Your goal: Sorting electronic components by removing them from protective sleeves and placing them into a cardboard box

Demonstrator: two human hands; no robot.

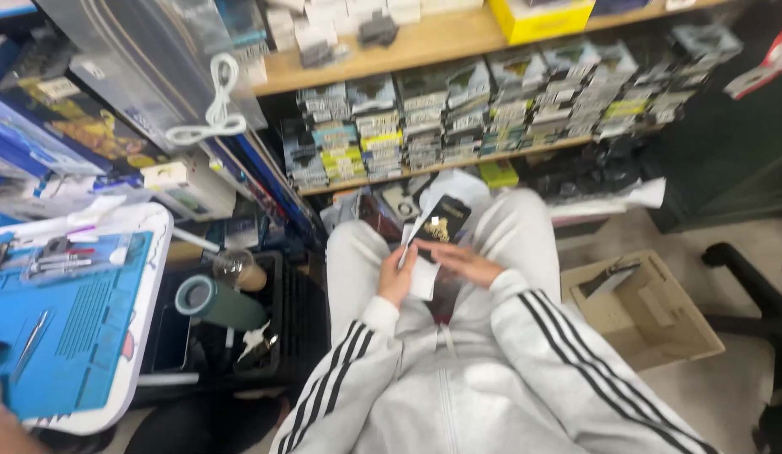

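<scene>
Both hands are meeting over the lap: the left hand (397, 277) is pinching a white paper (423, 271) by its edge, fingers curled round it, while the right hand (460, 262) is clasping a small black box (442, 220) with gold print, tilting it upright. Blur is smearing the fingertips. Striped grey sleeves are angling inward. Beside the knees, a blue surface (71, 328) is partly cut off.

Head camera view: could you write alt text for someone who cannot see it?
A seated person in a grey striped tracksuit holds a small black package and white paper over their lap, left hand and right hand both on it. A blue work mat with tools lies to the left, shelves of stacked boxes ahead, and an open cardboard box on the floor.
</scene>
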